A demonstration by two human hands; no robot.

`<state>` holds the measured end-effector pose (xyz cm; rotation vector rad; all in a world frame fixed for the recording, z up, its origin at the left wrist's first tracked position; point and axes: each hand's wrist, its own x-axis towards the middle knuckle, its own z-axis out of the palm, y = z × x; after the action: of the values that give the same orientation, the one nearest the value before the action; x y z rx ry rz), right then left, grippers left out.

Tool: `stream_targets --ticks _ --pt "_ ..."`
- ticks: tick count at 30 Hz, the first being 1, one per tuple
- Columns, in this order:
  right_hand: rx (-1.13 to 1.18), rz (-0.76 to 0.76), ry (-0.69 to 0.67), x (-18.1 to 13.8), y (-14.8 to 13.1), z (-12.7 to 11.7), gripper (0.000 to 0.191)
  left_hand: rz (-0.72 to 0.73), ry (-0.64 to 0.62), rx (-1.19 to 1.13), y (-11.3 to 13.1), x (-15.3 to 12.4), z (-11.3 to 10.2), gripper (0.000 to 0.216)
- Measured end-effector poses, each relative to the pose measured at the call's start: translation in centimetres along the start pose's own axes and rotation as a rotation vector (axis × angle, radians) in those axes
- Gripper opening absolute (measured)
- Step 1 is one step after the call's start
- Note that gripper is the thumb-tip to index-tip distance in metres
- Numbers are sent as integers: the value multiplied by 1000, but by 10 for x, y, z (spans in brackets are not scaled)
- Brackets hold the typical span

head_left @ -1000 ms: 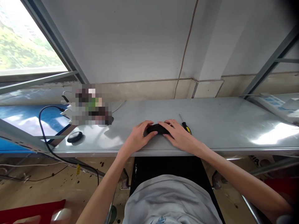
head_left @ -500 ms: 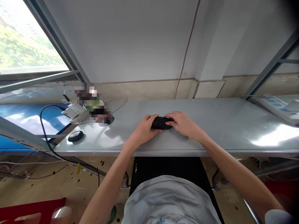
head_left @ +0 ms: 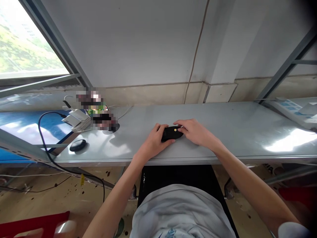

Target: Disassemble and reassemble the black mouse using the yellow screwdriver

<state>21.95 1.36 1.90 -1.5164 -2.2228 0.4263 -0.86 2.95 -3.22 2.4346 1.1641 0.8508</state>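
Note:
A black computer mouse (head_left: 170,133) lies crosswise on the grey tabletop in front of me, with a small round yellow spot (head_left: 175,130) on its upward face. My left hand (head_left: 156,140) is closed round the mouse's left end, fingers on the far side and thumb along the near side. At the other end, my right hand (head_left: 192,131) has its thumb against the mouse beside the yellow spot. Its curled index finger is at the far edge, and the fingertips are partly hidden.
Another black mouse (head_left: 78,145) sits at the table's left. Behind it are a white box (head_left: 77,119) and a pixelated object on a round base (head_left: 111,129). A black cable (head_left: 42,132) loops over the left edge. A pale device (head_left: 293,114) stands at far right.
The yellow spot now shows on the mouse; earlier a bit of yellow showed on the table beside my right wrist. My right thumb and fingers have shifted slightly at the mouse's right end.

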Motion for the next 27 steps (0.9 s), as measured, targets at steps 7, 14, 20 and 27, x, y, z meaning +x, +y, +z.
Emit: stream_targets --ticks 7,14,20,27 --pt "-268 86 38 -29 8 -29 32 10 -18 0 2 0 -2 51" --pt "-407 256 -135 -34 14 -35 20 -26 -11 2 6 -2 -3 54" --pt "-374 243 -198 -28 22 -31 29 -24 -29 -17 8 -2 -5 55" --pt "-350 302 -83 -30 21 -37 37 19 -5 1 7 -1 -5 51"
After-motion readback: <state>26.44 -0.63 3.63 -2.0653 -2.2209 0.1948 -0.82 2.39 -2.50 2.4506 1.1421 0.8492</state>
